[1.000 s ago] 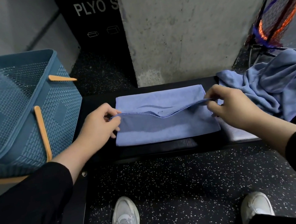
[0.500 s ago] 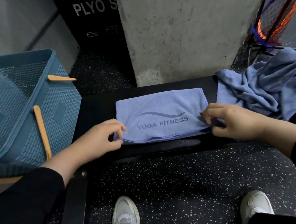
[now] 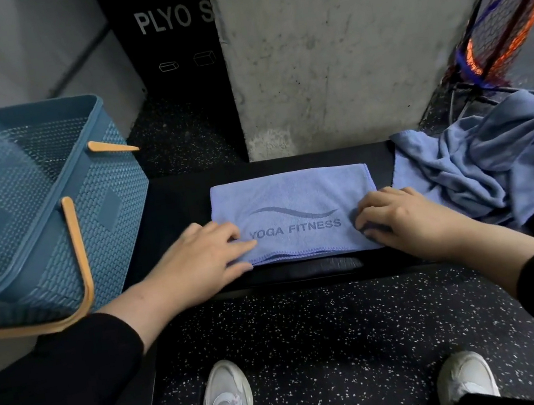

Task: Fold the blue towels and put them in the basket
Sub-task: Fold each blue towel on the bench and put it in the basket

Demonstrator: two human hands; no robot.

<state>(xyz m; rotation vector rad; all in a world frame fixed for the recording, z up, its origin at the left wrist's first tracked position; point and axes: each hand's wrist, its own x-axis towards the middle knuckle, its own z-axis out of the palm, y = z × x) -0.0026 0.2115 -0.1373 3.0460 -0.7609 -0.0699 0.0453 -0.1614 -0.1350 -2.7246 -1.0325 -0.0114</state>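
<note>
- Pressing flat on the folded towel (image 3: 292, 198), the left hand (image 3: 197, 257) lies palm down with its fingers stretched out straight over the towel's left end, near the front corner.
- The right hand (image 3: 406, 216) rests on the towel's right end, palm down; its fingers bend a little at the knuckles with the tips on the cloth, and they grip nothing that I can make out.
- Between the two hands the towel's top face shows a wavy line and the words "YOGA FITNESS".
- The towel is a neat rectangle lying flat on a black bench (image 3: 173, 209), its stitched front edges stacked just short of the bench's near edge.
- Black sleeves (image 3: 85, 361) cover both forearms down to the wrists.
- Just to the right of the folded towel, a heap of loose blue towels (image 3: 496, 168) lies crumpled on the bench's right end, touching or nearly touching the right hand's side.
- Left of the bench stands a blue basket (image 3: 113, 204) with tan handles, tilted toward the camera; no towel shows inside it.
- Behind the bench rises a grey concrete pillar (image 3: 340, 52), with a black box (image 3: 173, 49) marked "PLYO S" beside it.
- An orange and blue net (image 3: 508, 20) hangs at far right.
- Two white shoes (image 3: 229, 398) stand on the speckled black floor (image 3: 330, 331) below.
</note>
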